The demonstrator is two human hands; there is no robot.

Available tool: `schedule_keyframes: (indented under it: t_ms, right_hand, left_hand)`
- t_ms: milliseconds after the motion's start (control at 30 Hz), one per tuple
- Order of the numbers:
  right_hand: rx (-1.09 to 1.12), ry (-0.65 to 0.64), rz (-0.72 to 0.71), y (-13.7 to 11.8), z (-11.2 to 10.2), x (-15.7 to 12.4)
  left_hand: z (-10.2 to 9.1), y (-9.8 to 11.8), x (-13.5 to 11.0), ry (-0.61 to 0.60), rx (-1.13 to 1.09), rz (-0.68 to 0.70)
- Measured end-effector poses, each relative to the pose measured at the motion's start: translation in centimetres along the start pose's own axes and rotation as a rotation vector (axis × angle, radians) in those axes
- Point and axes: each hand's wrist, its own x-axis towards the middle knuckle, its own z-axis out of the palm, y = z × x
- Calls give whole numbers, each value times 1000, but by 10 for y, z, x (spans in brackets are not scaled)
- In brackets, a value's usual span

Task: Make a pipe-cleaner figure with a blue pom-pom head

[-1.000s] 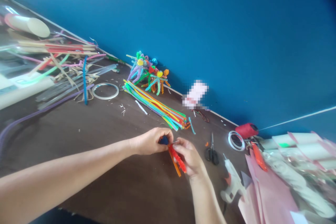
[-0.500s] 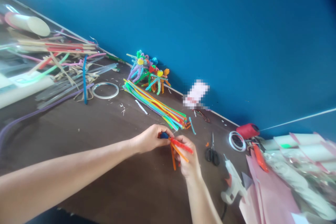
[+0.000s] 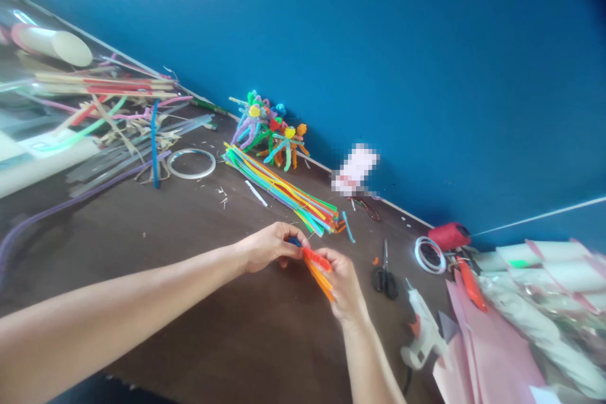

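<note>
My left hand (image 3: 272,246) pinches the blue end (image 3: 294,242) of a small pipe-cleaner piece between thumb and fingers. Closed on the red and orange pipe cleaners (image 3: 320,271) of the same piece is my right hand (image 3: 341,284); the strands slant down to the right. The two hands nearly meet above the dark table (image 3: 213,322). Just beyond them lies a bundle of coloured pipe cleaners (image 3: 279,186). Behind that bundle stand several finished-looking pipe-cleaner figures (image 3: 269,129) with yellow, green and orange parts.
Black-handled scissors (image 3: 385,278) and a white glue gun (image 3: 421,328) lie to the right, near pink paper (image 3: 492,341), a red spool (image 3: 449,236) and wrapped rolls (image 3: 544,265). Leftward are a white ring (image 3: 192,175) and heaped sticks and strips (image 3: 108,85). A blue wall (image 3: 379,44) rises behind.
My right hand has shifted slightly, and the orange strands that hung apart now lie together beside the red one. My left hand keeps its pinch on the blue end.
</note>
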Motion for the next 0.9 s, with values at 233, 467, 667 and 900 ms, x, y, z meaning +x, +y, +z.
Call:
schedule_keyframes:
  t_ms: [233,467,667,900]
  right_hand:
    - [-291,101,-87,-12,3,-3]
    - [-451,268,-168,-9,11,-4]
    - [-475,310,-211,-6,16,-7]
    - [-874,383,-503,-3,16,-10]
  left_hand:
    - [3,-3,1,71,151,27]
    - [5,-5,-2,122,528,93]
    - [8,-6,-4,300,681,309]
    - [5,-10,0,315,622,269]
